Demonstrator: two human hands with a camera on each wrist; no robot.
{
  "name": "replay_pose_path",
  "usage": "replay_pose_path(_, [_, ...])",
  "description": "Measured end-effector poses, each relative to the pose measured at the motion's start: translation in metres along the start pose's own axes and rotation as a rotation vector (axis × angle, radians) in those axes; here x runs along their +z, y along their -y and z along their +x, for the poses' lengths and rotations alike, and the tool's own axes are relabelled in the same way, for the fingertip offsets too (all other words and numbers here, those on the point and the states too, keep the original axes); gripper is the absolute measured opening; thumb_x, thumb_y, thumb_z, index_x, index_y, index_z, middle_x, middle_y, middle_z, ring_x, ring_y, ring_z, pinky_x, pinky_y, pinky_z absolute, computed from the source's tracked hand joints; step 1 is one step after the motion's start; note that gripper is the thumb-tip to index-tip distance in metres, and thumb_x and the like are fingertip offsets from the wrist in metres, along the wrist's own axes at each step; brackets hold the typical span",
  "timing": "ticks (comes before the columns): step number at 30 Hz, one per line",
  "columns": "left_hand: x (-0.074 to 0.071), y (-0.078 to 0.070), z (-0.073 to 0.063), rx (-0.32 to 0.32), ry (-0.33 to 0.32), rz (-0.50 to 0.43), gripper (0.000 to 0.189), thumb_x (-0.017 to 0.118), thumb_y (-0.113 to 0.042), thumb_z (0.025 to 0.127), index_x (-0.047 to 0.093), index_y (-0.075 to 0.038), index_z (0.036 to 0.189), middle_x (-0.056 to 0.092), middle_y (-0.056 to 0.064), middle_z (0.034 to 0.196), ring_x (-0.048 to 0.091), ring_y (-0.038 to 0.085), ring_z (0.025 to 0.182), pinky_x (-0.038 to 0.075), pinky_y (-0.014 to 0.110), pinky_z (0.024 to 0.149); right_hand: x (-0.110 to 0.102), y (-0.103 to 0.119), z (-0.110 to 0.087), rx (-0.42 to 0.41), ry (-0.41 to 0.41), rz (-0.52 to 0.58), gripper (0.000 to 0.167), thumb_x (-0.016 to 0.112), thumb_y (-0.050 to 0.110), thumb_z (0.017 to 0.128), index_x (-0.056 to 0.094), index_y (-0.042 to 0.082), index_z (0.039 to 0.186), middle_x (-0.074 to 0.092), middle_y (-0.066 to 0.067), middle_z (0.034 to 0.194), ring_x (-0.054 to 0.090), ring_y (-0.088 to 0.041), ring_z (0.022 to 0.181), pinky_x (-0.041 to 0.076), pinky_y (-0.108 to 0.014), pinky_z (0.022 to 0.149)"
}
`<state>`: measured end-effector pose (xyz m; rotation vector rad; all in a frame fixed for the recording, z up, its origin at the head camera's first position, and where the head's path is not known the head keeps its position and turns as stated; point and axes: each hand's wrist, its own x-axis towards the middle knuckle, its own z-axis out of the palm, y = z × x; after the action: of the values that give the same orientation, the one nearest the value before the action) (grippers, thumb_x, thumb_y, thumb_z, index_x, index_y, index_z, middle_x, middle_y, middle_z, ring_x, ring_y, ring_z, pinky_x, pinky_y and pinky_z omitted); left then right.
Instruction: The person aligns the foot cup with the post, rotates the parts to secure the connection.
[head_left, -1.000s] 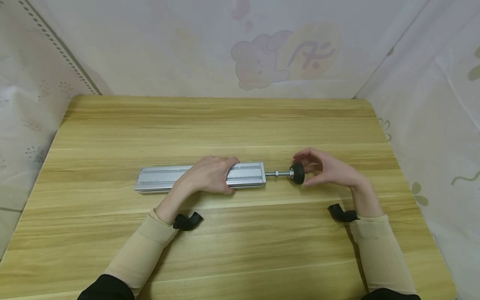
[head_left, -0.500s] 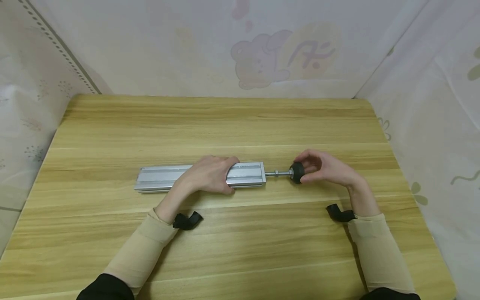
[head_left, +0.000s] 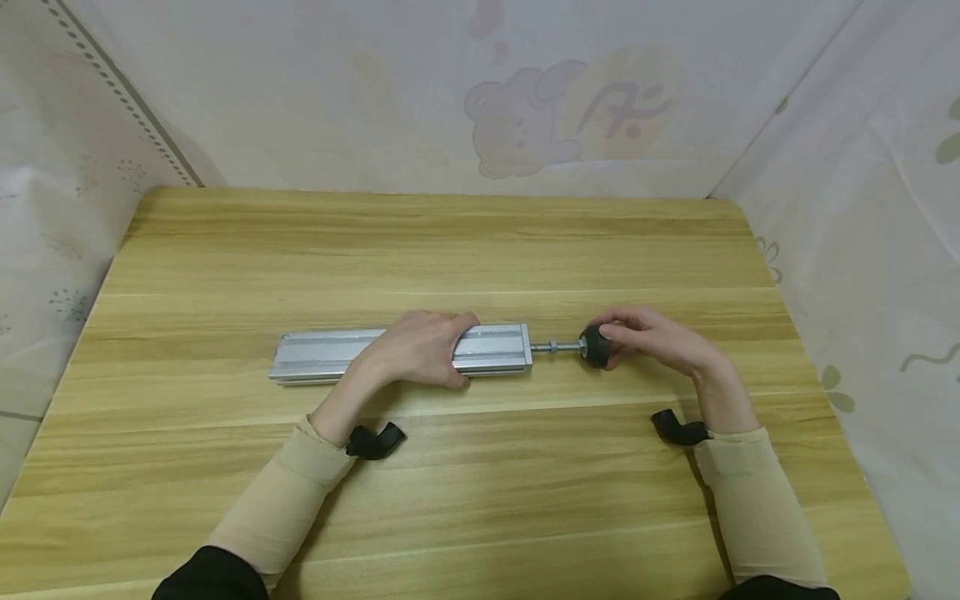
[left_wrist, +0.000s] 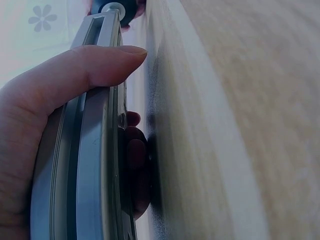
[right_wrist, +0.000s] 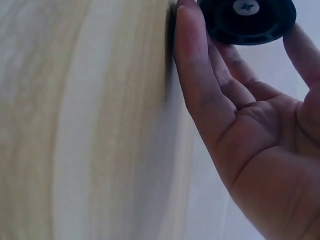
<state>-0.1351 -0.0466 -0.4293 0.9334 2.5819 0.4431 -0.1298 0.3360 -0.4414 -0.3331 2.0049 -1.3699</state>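
Observation:
A silver aluminium extrusion [head_left: 491, 350] lies lengthwise across the middle of the table. My left hand [head_left: 420, 350] grips it from above, thumb on the near side and fingers curled over the far side, as the left wrist view shows. From the extrusion's right end plate sticks a threaded rod with a nut [head_left: 553, 347], ending in a black levelling foot [head_left: 595, 346]. My right hand [head_left: 663, 337] holds that foot at its rim between thumb and fingers. In the right wrist view the underside of the levelling foot [right_wrist: 250, 30] shows a cross-head screw at its centre.
The wood-grain table [head_left: 480, 500] has rounded back corners. Pale printed curtains [head_left: 337, 100] hang behind it and at both sides. A black strap piece [head_left: 678, 427] juts from the right wrist cuff and another black piece [head_left: 377, 442] from the left.
My right hand has closed in on the levelling foot from the right and taken hold of it; its thumb has risen along the rim. The left hand and extrusion stay put.

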Motion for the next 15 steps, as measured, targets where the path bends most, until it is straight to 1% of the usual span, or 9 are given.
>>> replay_pose_path(3, [-0.0004, -0.0004, 0.0000, -0.003, 0.003, -0.002, 0.071, 0.082, -0.041, 0.068, 0.056, -0.019, 0.130, 0.069, -0.004, 0.096, 0.061, 0.016, 0.078, 0.048, 0.034, 0.070, 0.0007, -0.0006, 0.0010, 0.001, 0.005, 0.016, 0.040, 0.047, 0.025, 0.109, 0.057, -0.006, 0.132, 0.070, -0.013, 0.112, 0.073, -0.031, 0.092, 0.061, -0.044, 0.084])
replay_pose_path(7, [-0.0005, -0.0008, -0.0003, -0.006, 0.001, 0.000, 0.071, 0.082, -0.041, 0.068, 0.057, -0.020, 0.131, 0.069, -0.004, 0.096, 0.061, 0.016, 0.078, 0.048, 0.034, 0.070, 0.0014, -0.0004, 0.0014, 0.001, 0.004, 0.009, 0.041, 0.044, 0.028, 0.110, 0.059, -0.006, 0.127, 0.072, -0.012, 0.105, 0.074, -0.031, 0.087, 0.062, -0.043, 0.081])
replay_pose_path(11, [0.0000, -0.0005, -0.0006, -0.006, 0.001, -0.001, 0.071, 0.082, -0.041, 0.068, 0.057, -0.020, 0.131, 0.069, -0.004, 0.096, 0.061, 0.016, 0.078, 0.048, 0.034, 0.071, 0.0022, 0.0002, 0.0017, 0.012, 0.018, 0.016, 0.044, 0.041, 0.029, 0.111, 0.058, -0.008, 0.128, 0.073, -0.014, 0.100, 0.074, -0.030, 0.083, 0.062, -0.043, 0.078])
replay_pose_path(15, [-0.0001, -0.0007, -0.0008, -0.005, 0.002, 0.001, 0.071, 0.082, -0.041, 0.068, 0.057, -0.020, 0.131, 0.069, -0.004, 0.096, 0.061, 0.016, 0.079, 0.048, 0.034, 0.072, 0.0030, 0.0014, 0.0017, 0.040, 0.024, 0.019, 0.047, 0.038, 0.030, 0.112, 0.056, -0.010, 0.132, 0.074, -0.018, 0.094, 0.075, -0.028, 0.078, 0.062, -0.043, 0.075])
